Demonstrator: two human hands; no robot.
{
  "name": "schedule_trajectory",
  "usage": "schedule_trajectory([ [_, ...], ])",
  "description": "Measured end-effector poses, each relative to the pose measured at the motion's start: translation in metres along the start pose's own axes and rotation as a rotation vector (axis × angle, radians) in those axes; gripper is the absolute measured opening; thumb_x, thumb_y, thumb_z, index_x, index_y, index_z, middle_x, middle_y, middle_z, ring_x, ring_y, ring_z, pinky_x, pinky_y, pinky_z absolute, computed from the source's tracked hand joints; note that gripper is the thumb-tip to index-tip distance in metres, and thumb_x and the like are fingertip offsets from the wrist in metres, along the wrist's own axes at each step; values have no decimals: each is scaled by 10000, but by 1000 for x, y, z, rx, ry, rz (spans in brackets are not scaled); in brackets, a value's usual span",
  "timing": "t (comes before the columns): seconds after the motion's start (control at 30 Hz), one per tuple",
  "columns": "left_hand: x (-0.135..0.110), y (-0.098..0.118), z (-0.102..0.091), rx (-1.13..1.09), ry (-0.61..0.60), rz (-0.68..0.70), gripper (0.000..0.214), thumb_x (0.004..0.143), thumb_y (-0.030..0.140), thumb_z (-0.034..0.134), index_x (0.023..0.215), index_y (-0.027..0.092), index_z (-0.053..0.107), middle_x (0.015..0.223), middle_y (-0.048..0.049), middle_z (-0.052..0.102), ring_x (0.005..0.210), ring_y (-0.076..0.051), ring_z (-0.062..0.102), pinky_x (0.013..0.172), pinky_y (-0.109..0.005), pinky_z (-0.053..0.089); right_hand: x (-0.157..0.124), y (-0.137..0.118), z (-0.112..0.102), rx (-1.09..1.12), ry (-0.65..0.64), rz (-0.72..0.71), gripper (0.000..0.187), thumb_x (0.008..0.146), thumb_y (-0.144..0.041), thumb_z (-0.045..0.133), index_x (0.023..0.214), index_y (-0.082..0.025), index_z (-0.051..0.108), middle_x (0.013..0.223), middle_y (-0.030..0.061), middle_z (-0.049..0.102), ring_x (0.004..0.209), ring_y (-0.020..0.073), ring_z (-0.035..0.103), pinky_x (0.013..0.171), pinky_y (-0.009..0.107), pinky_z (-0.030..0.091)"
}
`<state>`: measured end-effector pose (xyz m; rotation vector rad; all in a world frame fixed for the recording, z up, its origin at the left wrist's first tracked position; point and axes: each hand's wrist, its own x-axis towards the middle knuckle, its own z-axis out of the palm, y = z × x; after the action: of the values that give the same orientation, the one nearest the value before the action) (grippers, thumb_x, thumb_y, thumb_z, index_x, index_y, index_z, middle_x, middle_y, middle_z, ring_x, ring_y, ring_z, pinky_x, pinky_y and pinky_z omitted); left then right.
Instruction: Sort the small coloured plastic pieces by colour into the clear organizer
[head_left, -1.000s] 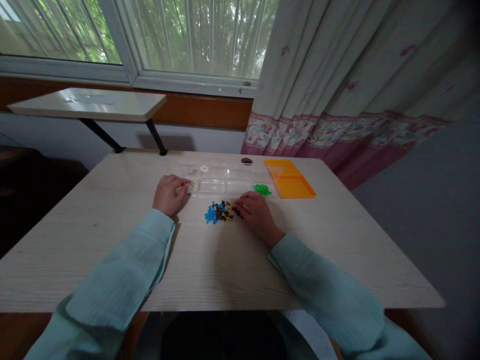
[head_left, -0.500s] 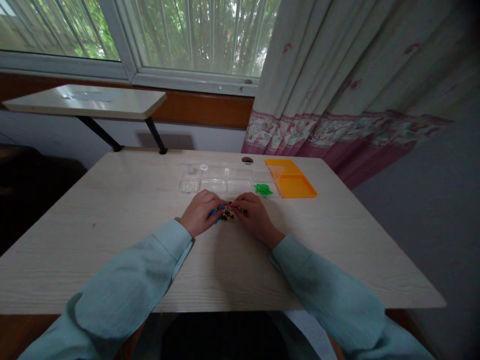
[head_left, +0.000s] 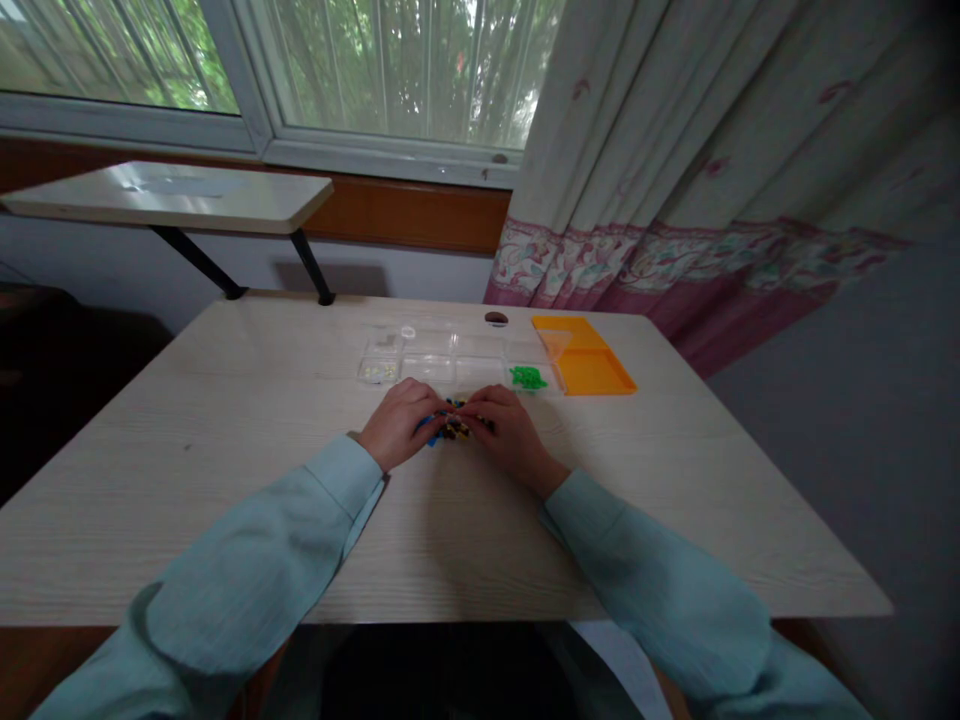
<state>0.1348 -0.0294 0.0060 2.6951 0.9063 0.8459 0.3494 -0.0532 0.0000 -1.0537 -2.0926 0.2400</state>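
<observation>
A small heap of blue, brown and dark beads (head_left: pixel 451 428) lies on the pale wooden table (head_left: pixel 225 450). My left hand (head_left: pixel 396 424) rests on the heap's left side with its fingers curled over the beads. My right hand (head_left: pixel 508 428) lies on the right side, fingers bent onto the heap. What either hand pinches is hidden. Behind them stands a clear compartment box (head_left: pixel 442 358) with green beads (head_left: pixel 528 377) in its right cell and pale beads (head_left: pixel 377 371) in its left cell.
An orange lid (head_left: pixel 583 355) lies right of the clear box. A small dark round hole (head_left: pixel 495 319) shows in the table behind the box. A second table (head_left: pixel 172 195) stands under the window at the back left. A curtain (head_left: pixel 675 180) hangs on the right.
My left hand has come from the box's left cell to the bead heap and now covers its left side. My right hand has stayed on the heap.
</observation>
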Motion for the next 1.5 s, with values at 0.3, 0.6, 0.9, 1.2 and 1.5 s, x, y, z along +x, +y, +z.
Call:
schedule_trajectory([
  [0.3, 0, 1, -1, -10, 18, 11, 258, 931, 321, 460, 1030, 184, 655, 891, -74, 614, 885, -195, 526, 807, -359, 434, 0, 1, 1, 4, 2, 18, 98, 850, -231, 615, 871, -217, 709, 861, 53, 640, 824, 174, 565, 759, 327, 448],
  [0.6, 0, -3, -3, -6, 42, -26, 246, 928, 304, 459, 1014, 194, 662, 885, -77, 621, 881, -202, 537, 806, -369, 434, 2, 4, -4, -103, 32, 89, 117, 852, -212, 597, 876, -201, 711, 870, 59, 643, 852, 190, 555, 793, 345, 427],
  [0.9, -6, -31, -19, 108, 214, -170, 250, 919, 312, 469, 991, 197, 678, 881, -75, 628, 889, -210, 530, 840, -380, 413, -1, 14, -7, -226, -20, 154, 191, 832, -199, 602, 992, -200, 705, 944, 74, 639, 935, 222, 533, 876, 397, 383],
  [1.2, -17, -70, -38, 253, 309, -365, 300, 911, 356, 453, 959, 183, 693, 862, -73, 627, 875, -223, 525, 826, -387, 400, 0, 9, -10, -276, -50, 118, 122, 835, -260, 631, 899, -210, 722, 923, 71, 632, 911, 218, 523, 850, 385, 379],
  [1.5, -21, -78, -36, 265, 292, -397, 298, 894, 361, 466, 943, 189, 706, 844, -73, 630, 861, -224, 527, 823, -389, 402, 2, 11, -7, -255, -62, 103, 85, 826, -238, 642, 868, -208, 710, 922, 64, 645, 899, 206, 538, 844, 373, 381],
])
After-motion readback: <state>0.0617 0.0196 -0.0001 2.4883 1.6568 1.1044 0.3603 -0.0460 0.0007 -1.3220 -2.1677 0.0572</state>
